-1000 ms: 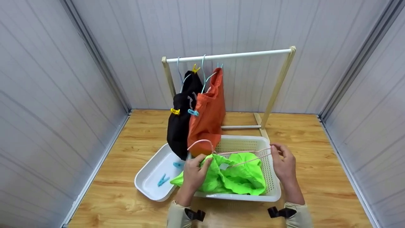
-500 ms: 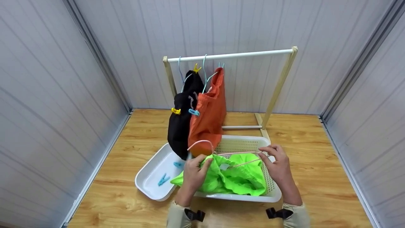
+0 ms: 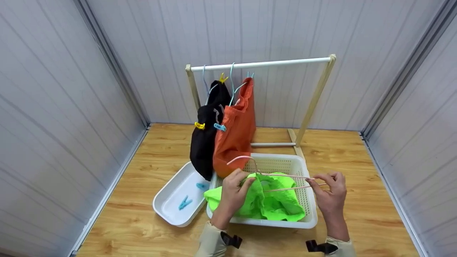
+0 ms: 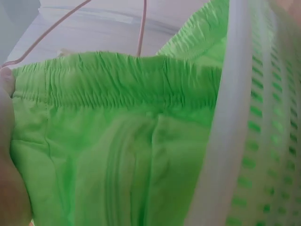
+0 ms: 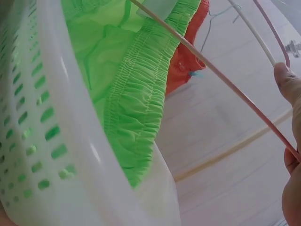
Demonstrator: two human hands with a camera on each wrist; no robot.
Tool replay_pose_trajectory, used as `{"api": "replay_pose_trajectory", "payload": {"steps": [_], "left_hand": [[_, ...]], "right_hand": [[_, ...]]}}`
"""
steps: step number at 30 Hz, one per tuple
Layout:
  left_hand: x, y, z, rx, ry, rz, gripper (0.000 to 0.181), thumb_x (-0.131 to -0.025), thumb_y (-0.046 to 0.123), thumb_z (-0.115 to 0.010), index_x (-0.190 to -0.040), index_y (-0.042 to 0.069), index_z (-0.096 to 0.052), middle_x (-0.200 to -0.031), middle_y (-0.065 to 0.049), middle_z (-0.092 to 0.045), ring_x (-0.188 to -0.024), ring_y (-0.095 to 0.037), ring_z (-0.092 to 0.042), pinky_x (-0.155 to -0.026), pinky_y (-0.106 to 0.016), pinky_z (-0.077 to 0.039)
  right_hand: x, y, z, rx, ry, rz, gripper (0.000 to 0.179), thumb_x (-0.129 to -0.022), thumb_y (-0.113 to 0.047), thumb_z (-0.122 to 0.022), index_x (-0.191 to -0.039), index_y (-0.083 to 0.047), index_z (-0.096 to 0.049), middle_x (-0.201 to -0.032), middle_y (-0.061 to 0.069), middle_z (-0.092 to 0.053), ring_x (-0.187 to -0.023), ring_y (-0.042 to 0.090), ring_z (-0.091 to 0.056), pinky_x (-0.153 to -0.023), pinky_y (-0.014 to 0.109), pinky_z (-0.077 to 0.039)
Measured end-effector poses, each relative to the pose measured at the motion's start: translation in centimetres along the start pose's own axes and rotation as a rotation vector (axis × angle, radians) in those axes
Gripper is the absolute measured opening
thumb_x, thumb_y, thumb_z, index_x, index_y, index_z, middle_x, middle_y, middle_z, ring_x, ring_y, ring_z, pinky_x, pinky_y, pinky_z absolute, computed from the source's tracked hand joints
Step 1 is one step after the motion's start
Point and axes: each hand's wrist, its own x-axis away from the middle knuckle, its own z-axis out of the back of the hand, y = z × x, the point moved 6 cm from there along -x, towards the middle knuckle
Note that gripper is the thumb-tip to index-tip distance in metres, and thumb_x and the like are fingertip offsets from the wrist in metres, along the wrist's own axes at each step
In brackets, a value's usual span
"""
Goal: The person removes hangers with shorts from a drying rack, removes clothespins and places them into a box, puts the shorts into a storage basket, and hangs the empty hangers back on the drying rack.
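Bright green shorts with an elastic waistband lie partly in the white perforated basket. A pink hanger spans the gap between the hands, its hook pointing up and left. My left hand pinches the waistband at the hanger's left part, near the hook. At the hanger's right end, my right hand grips the pink wire between thumb and fingers. The left end of the hanger is hidden behind the cloth and left hand. In the right wrist view the waistband's far side hangs loose beside the lower bar.
Behind the basket a rack carries black clothing and orange shorts on blue hangers, pegged with yellow and blue clips. The orange shorts overhang the basket. A white tray with blue clothespins stands left on the wooden floor.
My right hand first shifts left along the hanger's end. Then both hands move right, carrying the hanger and the pinched waistband along. The rack clothes stay put.
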Motion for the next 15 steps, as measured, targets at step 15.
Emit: {"api": "replay_pose_trajectory", "payload": {"steps": [15], "left_hand": [[1.3,-0.8,1.2,-0.158,0.073,0.053,0.014,-0.085,0.021,-0.075,-0.099,0.017,-0.077,-0.078,0.006,-0.058,-0.072,-0.012,-0.05,-0.065,-0.029,-0.036]], "right_hand": [[1.4,3.1,1.2,0.046,0.041,-0.046,0.032,-0.053,0.022,-0.083,-0.077,0.005,-0.071,-0.078,0.017,-0.04,-0.081,0.008,-0.034,-0.07,0.025,-0.024]]}}
